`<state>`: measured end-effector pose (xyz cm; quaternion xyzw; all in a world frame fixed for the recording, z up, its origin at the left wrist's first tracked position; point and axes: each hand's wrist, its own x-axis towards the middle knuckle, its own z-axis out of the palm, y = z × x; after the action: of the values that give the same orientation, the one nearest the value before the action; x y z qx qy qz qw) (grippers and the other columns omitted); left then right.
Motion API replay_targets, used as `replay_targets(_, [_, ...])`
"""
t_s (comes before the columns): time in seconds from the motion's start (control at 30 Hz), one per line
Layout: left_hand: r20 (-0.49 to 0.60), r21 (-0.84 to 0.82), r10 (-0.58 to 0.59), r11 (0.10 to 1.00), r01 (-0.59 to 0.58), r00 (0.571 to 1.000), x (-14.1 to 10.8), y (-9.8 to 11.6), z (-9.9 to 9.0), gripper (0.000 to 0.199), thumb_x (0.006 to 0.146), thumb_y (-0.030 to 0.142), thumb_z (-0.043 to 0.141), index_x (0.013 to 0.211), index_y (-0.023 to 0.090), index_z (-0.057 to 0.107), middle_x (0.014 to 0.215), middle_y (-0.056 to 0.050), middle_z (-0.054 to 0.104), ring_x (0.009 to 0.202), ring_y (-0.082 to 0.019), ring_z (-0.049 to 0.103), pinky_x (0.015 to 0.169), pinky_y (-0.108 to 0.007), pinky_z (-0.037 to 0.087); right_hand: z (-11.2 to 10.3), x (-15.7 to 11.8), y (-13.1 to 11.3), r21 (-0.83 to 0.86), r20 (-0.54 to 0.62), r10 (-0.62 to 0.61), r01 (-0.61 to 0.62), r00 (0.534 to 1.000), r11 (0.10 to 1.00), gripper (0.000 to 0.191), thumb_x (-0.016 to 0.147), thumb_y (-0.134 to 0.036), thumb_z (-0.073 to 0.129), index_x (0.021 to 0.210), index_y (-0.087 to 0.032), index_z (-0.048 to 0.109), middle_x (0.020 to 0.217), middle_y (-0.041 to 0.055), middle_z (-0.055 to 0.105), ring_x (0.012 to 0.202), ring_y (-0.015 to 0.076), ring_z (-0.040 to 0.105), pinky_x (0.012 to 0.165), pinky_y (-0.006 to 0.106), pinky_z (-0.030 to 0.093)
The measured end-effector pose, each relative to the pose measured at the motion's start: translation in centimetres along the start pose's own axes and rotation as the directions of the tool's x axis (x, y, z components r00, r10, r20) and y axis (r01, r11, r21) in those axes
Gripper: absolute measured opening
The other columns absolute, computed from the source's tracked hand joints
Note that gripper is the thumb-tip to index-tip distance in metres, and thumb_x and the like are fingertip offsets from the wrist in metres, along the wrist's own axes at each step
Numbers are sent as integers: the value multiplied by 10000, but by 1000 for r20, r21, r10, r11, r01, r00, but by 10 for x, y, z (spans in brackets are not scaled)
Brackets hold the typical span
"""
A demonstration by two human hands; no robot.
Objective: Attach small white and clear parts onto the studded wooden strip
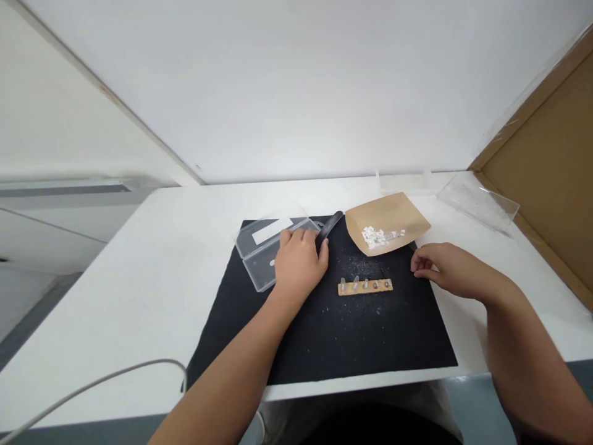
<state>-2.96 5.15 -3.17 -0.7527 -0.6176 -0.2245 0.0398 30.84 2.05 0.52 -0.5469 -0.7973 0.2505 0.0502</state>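
My left hand [301, 256] rests over the right side of an open clear plastic case [258, 275], its fingers curled. A black curved handle [331, 225] sticks out between its thumb and fingers; the rest of that tool is hidden. My right hand [432, 262] hovers at the right edge of the black mat [324, 352], fingers bent and closed, with anything inside them hidden. Between the hands lies a small tan strip [365, 288] carrying several clear nail-like tips and small round metal spots. Behind it, a brown paper tray [393, 210] contains white chips [374, 237].
White dust and bits are scattered on the mat around the strip. Clear plastic pieces [479, 201] stand at the back right of the white table [139, 296]. A cardboard panel [546, 167] borders the right side. A pale cable [115, 372] crosses the front left.
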Motion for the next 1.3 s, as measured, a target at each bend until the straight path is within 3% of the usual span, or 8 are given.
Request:
replay_targets(0.2, [-19, -25, 17, 1000, -18, 1000, 0, 4, -5, 239, 988, 309, 594, 1144, 172, 713, 1036, -144, 735, 1082, -374, 551, 876, -482, 532, 6, -2, -6, 66, 0, 76, -76, 997, 995, 152, 835, -174, 682, 960, -252, 720, 828, 0, 761, 714, 189, 706, 635, 309, 538])
replay_targets(0.37, [-65, -43, 29, 999, -32, 997, 0, 7, -9, 223, 1009, 282, 577, 1162, 191, 711, 1054, -115, 735, 1071, -351, 554, 874, -460, 532, 4, -3, 2, 136, 20, 118, -119, 993, 983, 134, 830, -223, 703, 954, -253, 743, 829, 2, 770, 716, 190, 724, 647, 310, 566])
replay_targets(0.6, [-150, -70, 60, 995, -71, 987, -2, 10, -10, 197, 1020, 263, 559, 1143, 210, 702, 1035, -112, 717, 1059, -337, 553, 899, -461, 519, -3, -4, 7, 87, -24, 54, -52, 998, 995, 153, 833, -225, 689, 938, -273, 789, 908, 16, 789, 797, 211, 739, 703, 338, 591])
replay_targets(0.93, [-189, -141, 48, 987, -76, 981, -1, 13, -12, 183, 1016, 270, 559, 1112, 232, 710, 1016, -105, 727, 1059, -330, 558, 930, -496, 500, 6, 4, -10, 5, -92, 135, -135, 987, 991, 226, 741, -167, 664, 943, -261, 703, 783, -29, 740, 694, 175, 674, 596, 281, 463])
replay_targets(1.13, [-194, -131, 66, 987, -92, 979, 0, 12, -12, 172, 1034, 282, 543, 1058, 219, 701, 1011, -104, 731, 1032, -318, 553, 929, -475, 489, 3, 7, -7, -58, -168, 147, -158, 975, 986, 200, 754, -169, 657, 914, -263, 733, 890, -14, 772, 799, 197, 704, 697, 311, 496])
replay_targets(1.3, [-197, -131, 68, 987, -95, 978, 0, 12, -12, 151, 1029, 281, 556, 1044, 228, 697, 1008, -96, 725, 1040, -320, 560, 930, -464, 483, 4, 9, -4, -10, -196, 197, -203, 961, 979, 178, 761, -195, 675, 920, -257, 728, 853, -14, 774, 764, 195, 714, 668, 306, 497])
